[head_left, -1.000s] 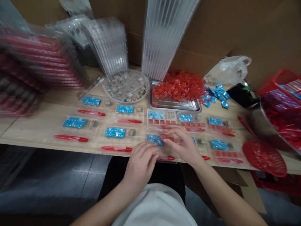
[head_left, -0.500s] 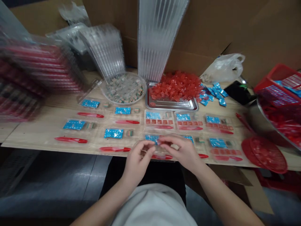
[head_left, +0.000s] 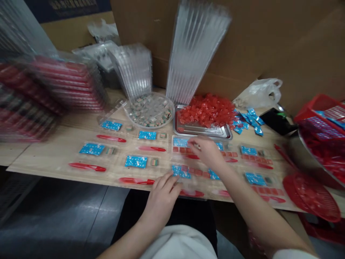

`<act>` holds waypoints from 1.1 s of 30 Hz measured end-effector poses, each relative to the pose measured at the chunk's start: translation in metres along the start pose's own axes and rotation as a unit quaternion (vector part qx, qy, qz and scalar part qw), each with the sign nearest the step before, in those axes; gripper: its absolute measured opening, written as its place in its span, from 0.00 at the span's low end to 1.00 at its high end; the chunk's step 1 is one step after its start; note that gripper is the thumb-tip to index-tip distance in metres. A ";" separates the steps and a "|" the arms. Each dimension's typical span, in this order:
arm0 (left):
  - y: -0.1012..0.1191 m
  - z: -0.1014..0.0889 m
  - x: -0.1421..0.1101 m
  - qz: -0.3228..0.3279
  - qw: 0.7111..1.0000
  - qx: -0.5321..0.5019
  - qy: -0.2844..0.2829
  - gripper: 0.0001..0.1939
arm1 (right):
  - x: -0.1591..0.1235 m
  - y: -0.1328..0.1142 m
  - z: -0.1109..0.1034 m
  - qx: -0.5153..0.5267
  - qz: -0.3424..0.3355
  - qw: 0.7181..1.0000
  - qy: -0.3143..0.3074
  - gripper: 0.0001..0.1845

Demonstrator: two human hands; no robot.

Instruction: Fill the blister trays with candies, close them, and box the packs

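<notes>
My left hand [head_left: 165, 192] lies open, fingers spread, at the near edge of a clear plastic tray holding a blue printed sachet [head_left: 181, 171] and a red plastic knife [head_left: 192, 193]. A row of red square pieces [head_left: 198, 172] stretches across the near trays. Over the tray behind it, my right hand [head_left: 207, 151] is closed, fingertips pinched at a small striped block [head_left: 198, 146], partly hidden by the fingers and blurred. That tray also holds a blue sachet [head_left: 180, 142] and red squares [head_left: 179, 149].
Behind the trays stand a round dish [head_left: 151, 122] of striped blocks and a metal tray [head_left: 212, 133] heaped with red wrapped pieces [head_left: 208, 111]. Tall stacks of clear trays [head_left: 195, 54] rise behind. Filled packs [head_left: 67, 82] are piled left; a red basket [head_left: 304, 111] and metal bowl [head_left: 304, 147] stand right.
The hands were close together over the near tray; my right hand has moved away to the tray behind, while my left has opened flat. The view has shifted, moving everything down and right.
</notes>
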State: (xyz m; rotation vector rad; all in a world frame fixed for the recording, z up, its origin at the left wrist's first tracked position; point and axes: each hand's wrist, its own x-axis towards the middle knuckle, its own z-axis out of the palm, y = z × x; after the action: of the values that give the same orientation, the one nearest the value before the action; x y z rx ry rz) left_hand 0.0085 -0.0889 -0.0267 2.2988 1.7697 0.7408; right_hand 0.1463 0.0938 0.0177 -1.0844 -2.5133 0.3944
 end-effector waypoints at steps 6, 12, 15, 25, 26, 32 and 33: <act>0.002 -0.006 0.003 0.006 0.998 -0.055 0.024 0.12 | 0.091 0.019 0.015 0.025 0.073 0.996 -0.042 0.08; -0.011 -0.033 0.035 -0.172 0.915 -0.341 0.127 0.08 | 0.027 -0.007 -0.013 0.461 0.174 0.866 -0.087 0.11; -0.011 -0.032 0.054 -0.253 0.834 -0.472 0.135 0.08 | -0.017 -0.027 -0.024 0.596 0.226 0.763 -0.105 0.12; 0.013 -0.012 0.051 -0.236 0.862 -0.423 0.147 0.07 | -0.065 -0.048 -0.005 0.622 0.239 0.746 0.017 0.10; 0.013 -0.013 0.052 -0.219 0.879 -0.396 0.151 0.05 | -0.067 -0.049 -0.005 0.621 0.234 0.747 0.023 0.09; 0.008 -0.021 0.049 -0.067 0.961 -0.171 0.208 0.04 | -0.073 -0.055 -0.005 0.672 0.235 0.701 0.030 0.11; 0.007 -0.022 0.047 -0.046 0.965 -0.151 0.208 0.05 | -0.074 -0.055 -0.005 0.683 0.241 0.689 0.026 0.10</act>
State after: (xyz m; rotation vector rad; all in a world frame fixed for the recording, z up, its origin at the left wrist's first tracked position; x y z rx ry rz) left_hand 0.0130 -0.0503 0.0085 1.9466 1.7462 1.4496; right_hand 0.1603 0.0029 0.0272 -0.9097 -1.0756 1.8930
